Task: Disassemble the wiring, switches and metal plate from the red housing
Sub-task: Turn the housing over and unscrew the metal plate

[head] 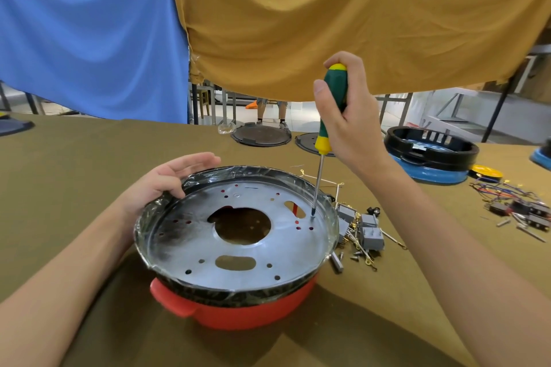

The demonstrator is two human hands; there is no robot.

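Head view: the right hand [348, 116] grips a screwdriver [329, 116], tip on the metal plate [238, 247] in the red housing [238, 311] on the desk [74, 158]; the screw is hard to make out. The left hand [167, 181], fingers spread, steadies the rim.

The picture is bright and clear, with soft light coming from above. The shiny metal plate [238, 235] has pale glare on it, and the clear film [334, 217] around its rim glints. Dark shadows lie on the table [74, 175] under the arms and beside the red housing [238, 313]. Straight lines bend near the edges. Far-off things at the back look a bit fuzzy.
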